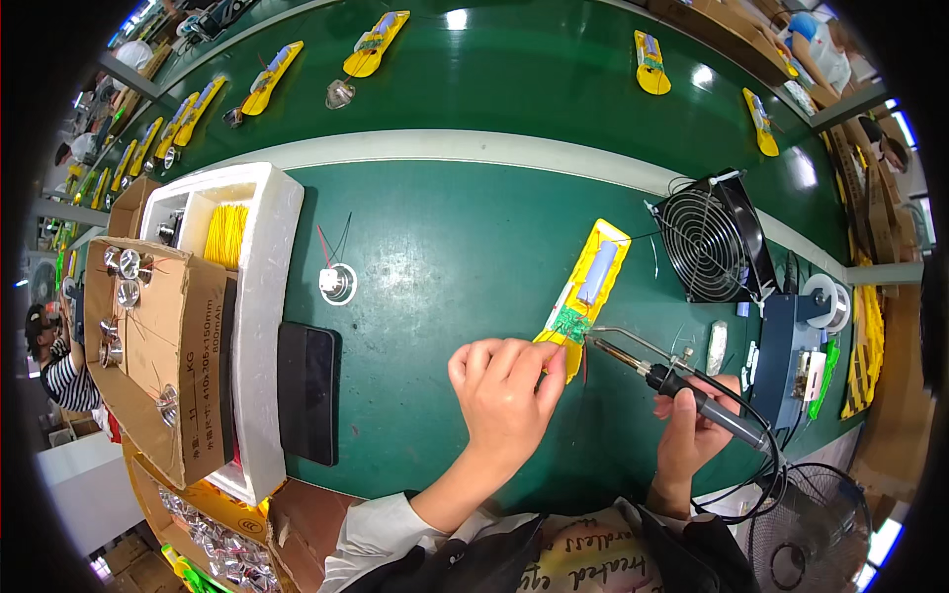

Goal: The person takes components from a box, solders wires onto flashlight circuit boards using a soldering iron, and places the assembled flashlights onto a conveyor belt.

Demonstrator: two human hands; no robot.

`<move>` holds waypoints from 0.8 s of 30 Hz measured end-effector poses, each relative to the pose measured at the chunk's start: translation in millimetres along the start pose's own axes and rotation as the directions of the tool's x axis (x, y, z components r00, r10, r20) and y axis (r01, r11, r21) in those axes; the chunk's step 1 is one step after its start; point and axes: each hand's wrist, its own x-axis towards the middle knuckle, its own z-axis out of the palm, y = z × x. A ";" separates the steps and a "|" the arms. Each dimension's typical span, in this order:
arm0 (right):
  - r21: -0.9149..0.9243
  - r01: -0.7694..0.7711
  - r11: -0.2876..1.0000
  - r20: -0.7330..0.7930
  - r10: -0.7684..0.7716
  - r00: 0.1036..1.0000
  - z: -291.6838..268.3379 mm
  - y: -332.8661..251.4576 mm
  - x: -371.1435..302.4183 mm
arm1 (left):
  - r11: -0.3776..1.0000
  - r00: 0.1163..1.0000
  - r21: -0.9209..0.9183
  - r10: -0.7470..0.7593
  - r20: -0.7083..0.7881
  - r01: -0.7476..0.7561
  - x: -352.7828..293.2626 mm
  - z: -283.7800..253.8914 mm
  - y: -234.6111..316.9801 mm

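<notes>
A yellow plastic half-shell [610,244] lies tilted on the green bench in front of me, with a lavender battery cell [598,272] and a small green circuit board [570,323] inside it. My left hand [506,395] is closed over the shell's near end, thumb and fingers pinched together; what they pinch is hidden. In my right hand [692,430] is a soldering iron [707,403] with a thin metal tube along it. Its tip points left at the circuit board, close to the board's near edge. Red and dark wires show by the tip.
A black fan [707,237], a blue-grey soldering station [781,361] and a solder spool [827,302] stand right. Left are a lamp reflector with wires [338,285], a black phone [308,393], a white foam box [267,326] and a cardboard box [163,346]. More yellow shells [376,44] lie on the far green belt.
</notes>
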 end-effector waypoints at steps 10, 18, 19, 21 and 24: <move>-0.022 -0.015 1.000 0.067 0.016 0.998 2.4 7.5 0.1 | 0.999 1.000 -0.043 -0.010 0.020 0.011 -1.0 2.1 -4.4; -0.039 -0.013 0.999 0.079 0.016 0.997 3.3 9.0 -0.6 | 0.997 0.999 -0.074 0.001 0.037 0.001 -1.7 2.3 -6.6; -0.038 -0.016 0.999 0.073 0.018 0.997 3.5 9.1 -1.0 | 0.997 0.999 -0.075 0.001 0.037 0.002 -1.6 2.0 -6.5; -0.037 -0.019 0.999 0.067 0.021 0.997 3.4 9.1 -1.3 | 0.996 0.999 -0.085 0.004 0.045 -0.001 -0.9 1.4 -6.0; -0.041 -0.032 0.999 0.065 0.035 0.997 3.2 8.8 -1.3 | 0.995 0.999 -0.097 0.000 0.047 0.005 -1.4 1.6 -6.6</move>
